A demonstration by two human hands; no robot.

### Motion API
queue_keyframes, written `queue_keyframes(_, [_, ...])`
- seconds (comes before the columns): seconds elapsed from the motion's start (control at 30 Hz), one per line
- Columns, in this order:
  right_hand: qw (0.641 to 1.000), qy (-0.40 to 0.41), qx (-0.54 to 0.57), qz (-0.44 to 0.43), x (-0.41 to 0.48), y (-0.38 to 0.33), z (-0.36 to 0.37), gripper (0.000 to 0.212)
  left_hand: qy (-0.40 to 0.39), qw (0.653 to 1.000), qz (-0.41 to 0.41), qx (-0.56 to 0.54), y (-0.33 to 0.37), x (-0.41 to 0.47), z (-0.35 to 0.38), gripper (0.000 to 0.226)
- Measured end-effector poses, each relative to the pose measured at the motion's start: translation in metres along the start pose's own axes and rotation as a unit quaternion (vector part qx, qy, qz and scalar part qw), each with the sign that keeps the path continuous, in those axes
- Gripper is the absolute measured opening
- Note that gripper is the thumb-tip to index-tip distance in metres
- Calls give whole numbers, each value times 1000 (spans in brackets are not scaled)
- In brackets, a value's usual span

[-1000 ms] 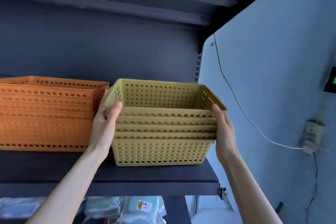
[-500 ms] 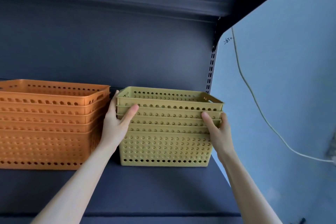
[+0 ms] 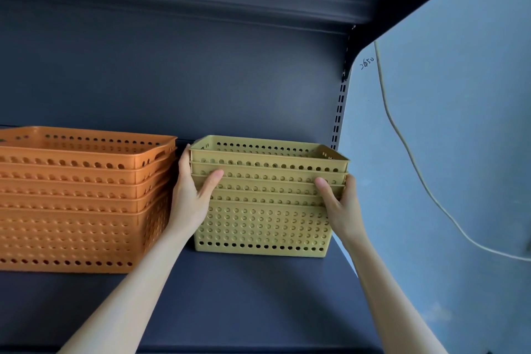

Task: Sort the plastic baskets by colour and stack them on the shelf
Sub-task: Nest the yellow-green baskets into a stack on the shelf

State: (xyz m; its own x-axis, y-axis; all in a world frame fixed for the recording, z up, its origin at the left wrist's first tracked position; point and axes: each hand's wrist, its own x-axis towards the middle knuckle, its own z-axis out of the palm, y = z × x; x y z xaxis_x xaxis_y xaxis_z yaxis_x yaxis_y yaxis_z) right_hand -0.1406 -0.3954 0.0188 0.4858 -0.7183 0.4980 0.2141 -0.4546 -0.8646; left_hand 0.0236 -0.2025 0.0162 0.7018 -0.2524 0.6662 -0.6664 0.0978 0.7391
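Head view: a nested stack of yellow baskets point(image 3: 263, 227) stands on the dark shelf point(image 3: 230, 302), a little right of centre in the frame. Its base is flat on the board and well back from the front edge. Just to its left, with a narrow gap between, is a taller stack of orange baskets point(image 3: 80, 210) that runs off the left edge.

The left hand point(image 3: 191, 198) has its grip on the yellow stack's left corner. The thumb lies across the front rims and the fingers are hidden behind the side. The right hand point(image 3: 340, 204) has its grip on the right corner, thumb on the front rims and fingers wrapped round the end.

A second ago the top yellow basket was tipped up at the front and the stack stood at the shelf's front edge. Now all the rims lie level and the stack is deeper in. Both hands are lower on the rims than they were then, and they are placed much as they were half a second ago.

At right, a pale cable point(image 3: 402, 146) hangs down the blue-grey wall point(image 3: 465, 100).
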Motion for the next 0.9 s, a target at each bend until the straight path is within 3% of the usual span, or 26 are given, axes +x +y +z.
queue_keyframes(0.5, [998, -5, -53, -12, 8, 3, -1, 36, 27, 998, -30, 52, 1, 3, 7, 68])
queue_keyframes(0.6, [996, -13, -85, 5, 10, 1, -1, 29, 36, 992, -34, 113, 6, 5, 8, 72])
queue_keyframes(0.73, [988, -23, -150, 15, -2, -21, -13, 38, 12, 974, -69, 214, 36, -7, 1, 73])
queue_keyframes(0.9, [964, -4, -267, -8, -21, -21, -16, 51, -30, 944, -36, 328, 42, -25, -17, 56])
